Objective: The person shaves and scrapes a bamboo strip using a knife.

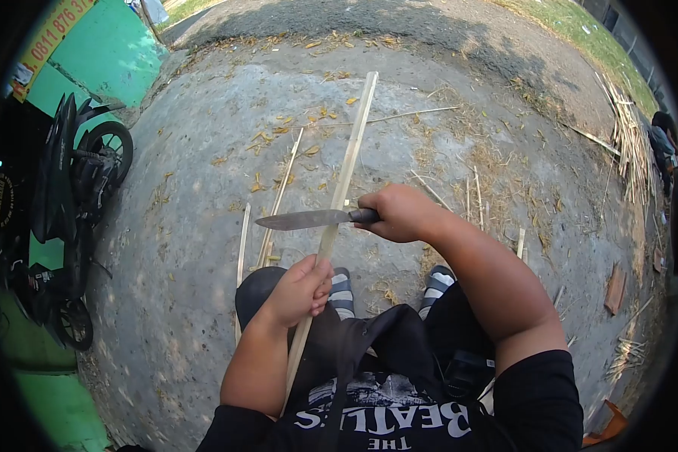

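Observation:
My left hand is wrapped round a long pale bamboo strip, which slants from beside my body up and away over the ground. In my right hand is a knife by its dark handle. The broad blade points left and crosses the strip a little above my left hand. Whether its edge cuts into the strip I cannot tell. More thin bamboo strips lie on the ground just left of it.
A black motorcycle stands at the left by a green wall. At the far right lies a pile of bamboo strips, with a person beside it. Dry leaves and shavings litter the concrete ground. A brick-coloured piece lies at right.

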